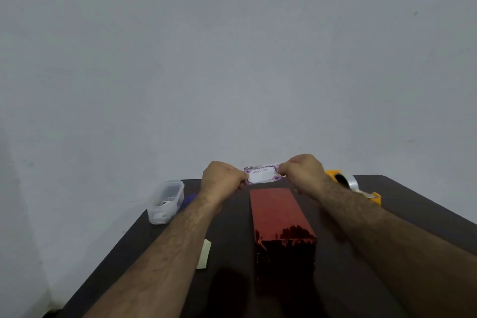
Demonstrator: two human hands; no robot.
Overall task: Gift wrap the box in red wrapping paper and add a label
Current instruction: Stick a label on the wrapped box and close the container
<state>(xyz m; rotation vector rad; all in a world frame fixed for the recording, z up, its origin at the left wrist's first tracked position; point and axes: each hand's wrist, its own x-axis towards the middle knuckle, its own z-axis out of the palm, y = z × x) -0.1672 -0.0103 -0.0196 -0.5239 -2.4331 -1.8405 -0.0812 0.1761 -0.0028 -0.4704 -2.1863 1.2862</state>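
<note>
The box (pixel 282 217) wears glossy red foil-like paper, mirror-bright and crinkled at its near end. The label (pixel 262 174) looks like smooth printed paper. The worktop (pixel 413 214) is dark and matt. The tub (pixel 166 201) is cloudy clear plastic; the tape dispenser (pixel 353 186) is yellow plastic.

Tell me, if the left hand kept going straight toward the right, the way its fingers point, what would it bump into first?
Probably the right hand, pinching the other end of the label that the left hand holds; depth is hard to judge.
</note>
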